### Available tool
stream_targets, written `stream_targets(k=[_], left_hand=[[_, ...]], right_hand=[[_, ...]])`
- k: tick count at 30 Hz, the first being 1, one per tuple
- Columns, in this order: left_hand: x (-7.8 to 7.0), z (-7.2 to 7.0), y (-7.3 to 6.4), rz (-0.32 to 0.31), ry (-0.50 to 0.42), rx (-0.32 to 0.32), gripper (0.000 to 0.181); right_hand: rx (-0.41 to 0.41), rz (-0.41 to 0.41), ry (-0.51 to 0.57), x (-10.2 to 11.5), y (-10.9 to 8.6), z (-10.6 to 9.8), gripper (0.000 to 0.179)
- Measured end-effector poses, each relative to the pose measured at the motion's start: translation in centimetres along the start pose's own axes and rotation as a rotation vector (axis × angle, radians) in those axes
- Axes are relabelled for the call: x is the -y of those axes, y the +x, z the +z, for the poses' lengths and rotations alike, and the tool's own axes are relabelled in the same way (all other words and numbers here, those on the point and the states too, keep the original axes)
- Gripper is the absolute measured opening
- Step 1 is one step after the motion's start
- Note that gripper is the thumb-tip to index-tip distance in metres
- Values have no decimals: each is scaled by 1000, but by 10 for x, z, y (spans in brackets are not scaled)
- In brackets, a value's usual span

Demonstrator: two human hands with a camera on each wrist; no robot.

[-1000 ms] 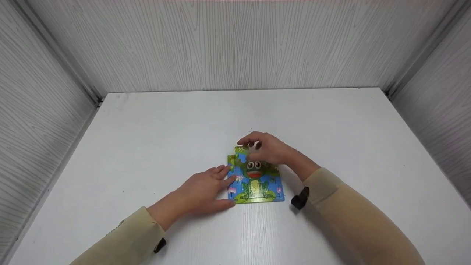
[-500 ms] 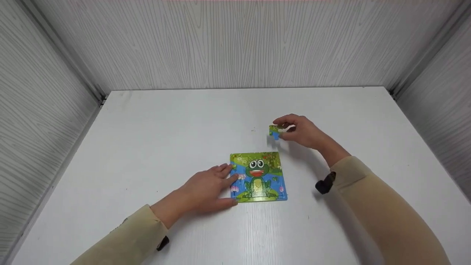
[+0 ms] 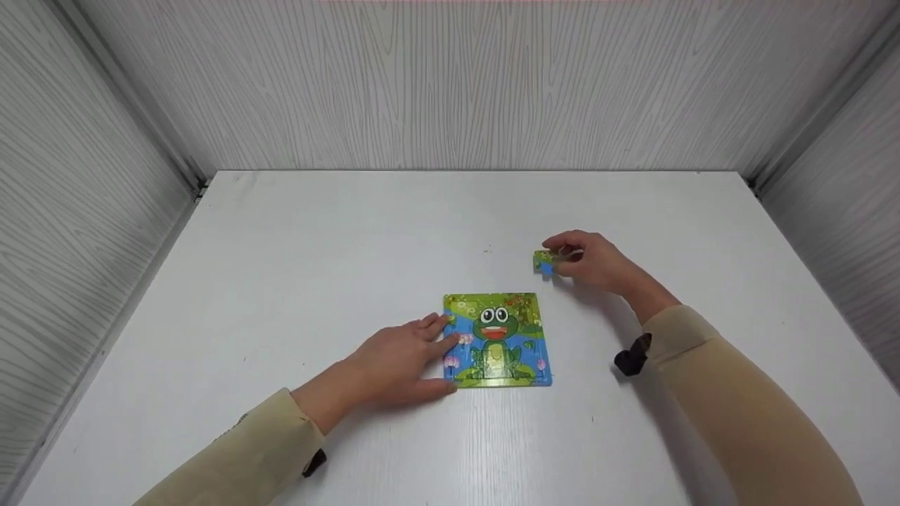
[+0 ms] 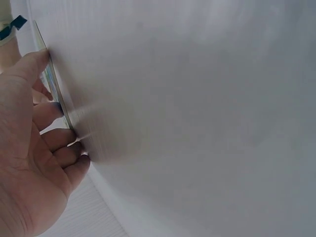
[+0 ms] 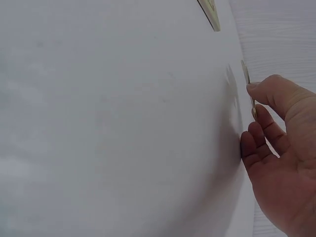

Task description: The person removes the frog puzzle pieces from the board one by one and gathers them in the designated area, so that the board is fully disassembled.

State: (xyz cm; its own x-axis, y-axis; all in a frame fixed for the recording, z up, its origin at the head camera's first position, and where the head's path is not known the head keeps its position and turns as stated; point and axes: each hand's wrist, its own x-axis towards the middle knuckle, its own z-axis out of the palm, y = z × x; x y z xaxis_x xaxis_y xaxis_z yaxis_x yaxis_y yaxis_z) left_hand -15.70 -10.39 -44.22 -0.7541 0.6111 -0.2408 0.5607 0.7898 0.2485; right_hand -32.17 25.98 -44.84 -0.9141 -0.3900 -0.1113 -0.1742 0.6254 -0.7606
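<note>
A square frog puzzle point(image 3: 496, 355) lies flat on the white table in the head view, with a green frog on blue and green. My left hand point(image 3: 397, 362) rests along its left edge, fingers spread and fairly straight, fingertips over the border and thumb at the near corner. Beyond the puzzle's far right corner, my right hand point(image 3: 594, 263) pinches a green and blue puzzle piece point(image 3: 543, 263) between thumb and fingers. The right wrist view shows the piece point(image 5: 246, 74) edge-on, just above the table, its shadow beside it. Part of the piece is hidden by the fingers.
The white tabletop point(image 3: 337, 246) spreads around the puzzle on all sides. Pale wood-grain panels stand at the back point(image 3: 450, 84), left point(image 3: 77, 176) and right point(image 3: 837, 154). Both wrists carry dark straps below beige sleeves point(image 3: 745, 400).
My right hand has taken the puzzle piece from over the puzzle's upper part out to the far right, then down closer to the table. My left hand stays at the puzzle's left edge.
</note>
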Motion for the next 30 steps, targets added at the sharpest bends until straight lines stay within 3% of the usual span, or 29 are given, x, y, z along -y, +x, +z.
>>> stream_targets(k=[15, 30], left_hand=[[1, -1, 1, 20, -5, 1, 81], [1, -2, -1, 15, -19, 2, 80]], right_hand=[[-13, 51, -8, -10, -2, 6, 45], [-2, 48, -27, -9, -2, 6, 47]])
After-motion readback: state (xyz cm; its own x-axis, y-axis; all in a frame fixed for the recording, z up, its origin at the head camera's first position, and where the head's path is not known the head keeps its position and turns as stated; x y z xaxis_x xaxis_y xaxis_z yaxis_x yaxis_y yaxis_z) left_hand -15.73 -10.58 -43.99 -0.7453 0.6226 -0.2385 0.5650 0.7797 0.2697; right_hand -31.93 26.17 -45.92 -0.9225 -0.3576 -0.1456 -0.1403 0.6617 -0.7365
